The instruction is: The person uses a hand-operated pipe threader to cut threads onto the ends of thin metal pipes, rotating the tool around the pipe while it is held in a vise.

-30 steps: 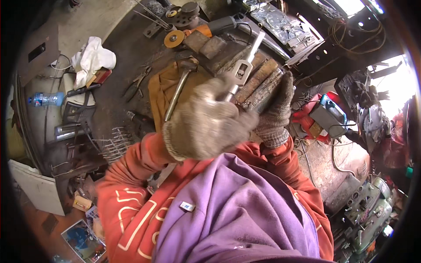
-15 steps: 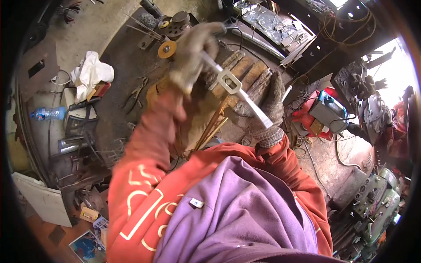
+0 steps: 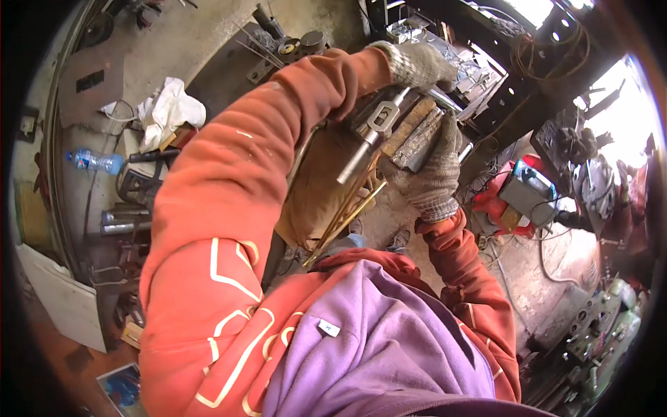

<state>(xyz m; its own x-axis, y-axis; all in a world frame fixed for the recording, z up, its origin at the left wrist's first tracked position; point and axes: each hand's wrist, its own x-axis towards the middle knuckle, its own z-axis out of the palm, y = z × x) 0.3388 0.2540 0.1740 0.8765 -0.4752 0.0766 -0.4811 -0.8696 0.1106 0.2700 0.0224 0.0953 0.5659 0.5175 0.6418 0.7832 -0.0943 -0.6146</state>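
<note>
"Where is the tap wrench [image 3: 379, 128]?"

"Above the centre of the frame, slanting beside rusty metal bars [image 3: 410, 132]. Its upper handle runs up to the left hand [image 3: 420, 66], which is gloved and bent over that end."

"Is that hand clamped on it?"

"One cannot tell; the fingers' undersides are hidden. The right hand [image 3: 429, 174], also gloved, touches the near end of the bars, fingers stretched along their right side. Whether it squeezes them cannot be told either."

"And containers?"

"A plastic bottle [image 3: 97, 161] lies at the left of the frame, its contents too unclear to tell. At the right, a grey box [image 3: 524, 200] sits in or on something red [image 3: 490, 201]; which, one cannot say."

"Anything in the way?"

"The person's orange left sleeve [image 3: 222, 174] crosses the left-centre, hiding much of the bench. Brass-coloured rods [image 3: 344, 226] slant below the wrench, near brown cloth [image 3: 316, 198]. White cloth [image 3: 170, 115] lies upper left."
</note>
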